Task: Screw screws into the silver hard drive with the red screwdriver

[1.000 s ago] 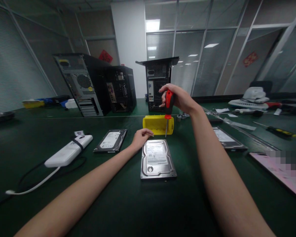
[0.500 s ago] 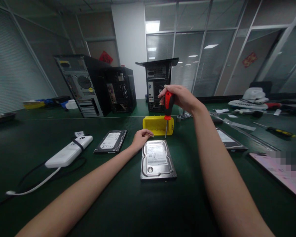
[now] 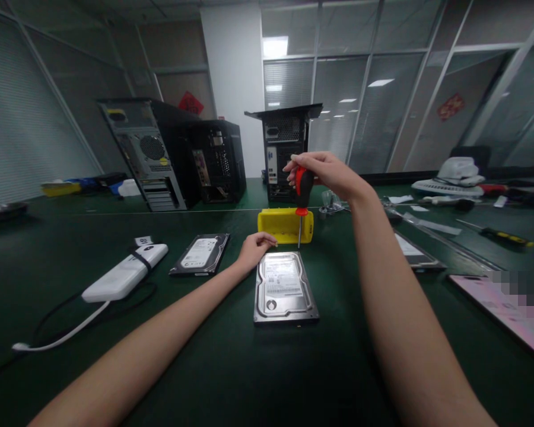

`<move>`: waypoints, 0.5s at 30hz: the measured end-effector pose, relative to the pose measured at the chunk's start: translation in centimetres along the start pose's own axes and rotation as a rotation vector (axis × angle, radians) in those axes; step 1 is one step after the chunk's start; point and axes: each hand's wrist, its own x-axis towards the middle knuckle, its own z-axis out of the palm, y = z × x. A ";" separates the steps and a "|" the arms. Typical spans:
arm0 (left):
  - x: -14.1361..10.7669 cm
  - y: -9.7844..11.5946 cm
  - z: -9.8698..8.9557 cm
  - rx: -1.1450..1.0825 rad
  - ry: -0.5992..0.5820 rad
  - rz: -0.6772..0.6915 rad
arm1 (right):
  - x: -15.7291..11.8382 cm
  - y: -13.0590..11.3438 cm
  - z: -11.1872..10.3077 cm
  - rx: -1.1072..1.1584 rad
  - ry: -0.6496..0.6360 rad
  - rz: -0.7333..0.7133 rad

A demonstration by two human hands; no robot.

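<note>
A silver hard drive (image 3: 283,287) lies label-up on the dark green table before me. My left hand (image 3: 254,249) rests at its far left corner, bent fingers reaching over the far edge and holding it there. A red and black screwdriver (image 3: 303,188) stands nearly upright in my right hand (image 3: 323,171), gripped from above at the handle. Its shaft points down to the drive's far right corner, with the tip at the edge; any screw there is too small to make out. Just behind the drive is a yellow tray (image 3: 285,225).
Another hard drive (image 3: 200,255) and a white power strip (image 3: 124,274) with cables lie left. Computer cases (image 3: 153,154) stand at the back. On the right are a third drive (image 3: 416,252), a yellow-black screwdriver (image 3: 501,234) and a pink phone-like slab (image 3: 498,308).
My right hand has shifted very slightly, and the screwdriver's handle shows a little more black, as if turned. My left hand and the hard drive stay in place.
</note>
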 end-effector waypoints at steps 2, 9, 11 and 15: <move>-0.1 0.1 0.0 -0.002 -0.004 0.002 | 0.1 0.1 0.1 -0.024 0.015 0.009; -0.1 0.0 0.0 -0.005 -0.004 0.005 | 0.3 0.3 0.2 -0.024 -0.005 0.081; 0.0 -0.1 0.0 -0.004 -0.002 0.004 | 0.3 0.3 0.3 -0.030 -0.010 0.087; 0.0 -0.1 0.0 -0.004 0.003 0.002 | 0.5 0.5 0.3 -0.079 0.064 0.008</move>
